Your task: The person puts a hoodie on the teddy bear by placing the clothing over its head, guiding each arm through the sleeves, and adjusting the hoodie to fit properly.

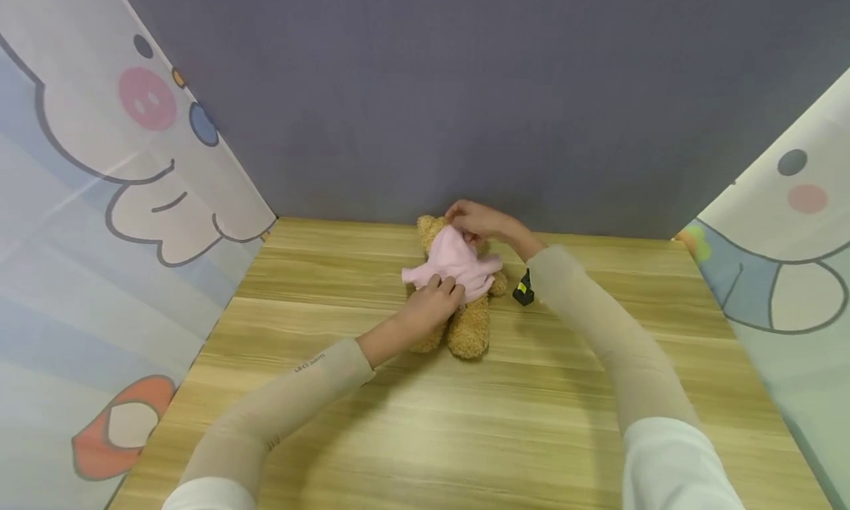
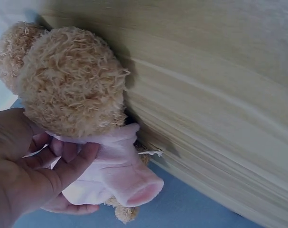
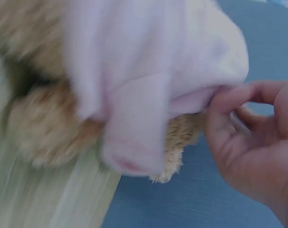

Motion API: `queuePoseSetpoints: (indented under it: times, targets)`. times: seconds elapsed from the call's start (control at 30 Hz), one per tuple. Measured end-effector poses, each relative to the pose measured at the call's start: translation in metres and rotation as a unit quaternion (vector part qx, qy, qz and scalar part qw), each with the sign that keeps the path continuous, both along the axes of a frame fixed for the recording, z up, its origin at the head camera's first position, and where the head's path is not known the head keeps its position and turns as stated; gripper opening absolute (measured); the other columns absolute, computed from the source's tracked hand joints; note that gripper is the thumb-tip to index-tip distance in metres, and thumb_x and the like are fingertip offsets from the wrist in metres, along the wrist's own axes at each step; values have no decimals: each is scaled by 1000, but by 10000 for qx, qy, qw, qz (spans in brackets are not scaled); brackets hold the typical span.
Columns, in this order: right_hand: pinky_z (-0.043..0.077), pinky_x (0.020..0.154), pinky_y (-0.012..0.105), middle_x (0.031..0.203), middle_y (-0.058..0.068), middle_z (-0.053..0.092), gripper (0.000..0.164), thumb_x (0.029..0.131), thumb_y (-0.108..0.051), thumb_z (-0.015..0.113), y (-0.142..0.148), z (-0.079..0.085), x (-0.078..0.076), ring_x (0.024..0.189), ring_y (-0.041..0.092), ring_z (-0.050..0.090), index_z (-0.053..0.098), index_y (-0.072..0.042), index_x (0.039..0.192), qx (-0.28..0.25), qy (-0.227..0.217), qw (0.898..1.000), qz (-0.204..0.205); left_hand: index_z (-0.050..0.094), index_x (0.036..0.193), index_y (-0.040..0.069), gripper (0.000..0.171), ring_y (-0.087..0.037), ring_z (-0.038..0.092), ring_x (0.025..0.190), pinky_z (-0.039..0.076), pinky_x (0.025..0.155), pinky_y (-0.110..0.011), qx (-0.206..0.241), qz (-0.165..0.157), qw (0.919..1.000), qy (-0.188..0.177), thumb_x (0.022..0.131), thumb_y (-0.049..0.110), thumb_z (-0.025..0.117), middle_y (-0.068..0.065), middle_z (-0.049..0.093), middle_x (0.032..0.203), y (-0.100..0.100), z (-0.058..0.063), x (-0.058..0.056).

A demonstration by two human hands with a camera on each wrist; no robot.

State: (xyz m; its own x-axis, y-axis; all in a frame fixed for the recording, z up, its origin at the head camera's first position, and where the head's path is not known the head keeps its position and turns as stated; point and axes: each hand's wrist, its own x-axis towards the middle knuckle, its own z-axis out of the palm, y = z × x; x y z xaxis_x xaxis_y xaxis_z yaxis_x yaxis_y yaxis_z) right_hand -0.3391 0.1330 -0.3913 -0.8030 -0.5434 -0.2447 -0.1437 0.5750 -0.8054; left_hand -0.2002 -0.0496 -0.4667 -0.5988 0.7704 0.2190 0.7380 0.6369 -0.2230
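Observation:
A tan, curly-furred teddy bear (image 1: 468,333) lies on its back on the table, legs toward me. Over its head and chest is a small pink doll top (image 1: 451,255) with short sleeves, which hides the bear's face. My left hand (image 1: 433,305) pinches the lower hem between thumb and fingers, close by the bear's leg (image 2: 72,80) in the left wrist view. At the head end, my right hand (image 1: 483,221) pinches the upper edge of the cloth. The right wrist view shows thumb and forefinger on that edge, with fur (image 3: 181,130) beneath it. One ear (image 1: 432,228) sticks out.
A small black object with a yellow-green mark (image 1: 523,292) lies right of the bear, near my right sleeve. The wood-grain table (image 1: 425,429) ends at a grey panel (image 1: 425,104) behind the bear. Cartoon-printed curtains (image 1: 60,222) hang on both sides.

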Motion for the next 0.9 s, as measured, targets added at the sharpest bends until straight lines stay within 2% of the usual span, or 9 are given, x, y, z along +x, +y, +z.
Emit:
queuePoseSetpoints:
  times: [0.07,0.17,0.3,0.4,0.5,0.57,0.67,0.8,0.9]
  targets:
    - [52,80,37,107,16,60,36,103,-6,46,1,-3,4,92,25,61,51,1,137,403,931,9947,165,57,105,4,9,-22,53,81,49,56,-22,23,-7,10000,31,100,6,63,-9,58,100,1,-1,1]
    - [47,101,45,129,19,58,33,100,1,49,9,-3,15,120,33,56,57,2,131,778,2159,9731,182,57,105,3,7,-23,53,82,50,59,-23,161,-54,9999,-18,100,3,62,-10,58,99,3,-3,2]
    - [50,95,48,125,19,59,28,98,5,50,33,2,35,113,35,59,59,3,125,890,2609,9612,-63,55,109,1,12,-27,54,84,52,63,-27,437,1,9986,-285,99,-2,60,-13,56,101,3,-5,-2]
    - [51,93,51,127,23,59,30,97,6,54,51,-3,48,112,40,60,57,6,127,1052,2366,9658,152,53,113,2,17,-29,54,85,52,60,-28,514,239,9977,-370,99,-1,62,-14,54,103,0,-4,-6]
    - [51,95,53,132,27,56,35,99,0,58,63,-22,59,116,43,59,52,8,133,1002,1853,9760,544,51,114,2,21,-29,55,82,50,52,-27,519,485,9968,-375,97,2,65,-15,53,101,-3,-1,-7]
    - [51,97,52,138,28,52,44,102,-7,59,68,-37,64,119,43,58,45,8,141,790,1481,9842,572,52,112,2,20,-28,55,79,49,48,-27,521,618,9962,-313,99,10,65,-15,54,99,-5,1,-8]
    - [51,98,53,141,28,52,55,104,-17,59,70,-52,73,123,44,57,36,7,148,640,996,9930,-51,51,108,3,22,-27,55,74,47,44,-28,688,853,9937,-241,100,18,64,-15,55,96,-6,7,-11]
    - [48,102,54,140,31,53,60,105,-26,57,71,-63,80,127,46,54,34,7,149,830,544,9933,-598,49,105,1,23,-28,53,73,48,46,-29,1014,1192,9873,-273,100,18,64,-16,54,94,-8,16,-20]
    - [47,104,54,145,34,46,61,105,-29,57,66,-67,81,127,47,53,33,8,148,203,-69,9975,-674,49,102,0,24,-29,54,73,51,49,-31,1164,1378,9828,-387,98,15,67,-17,55,94,-9,21,-26]
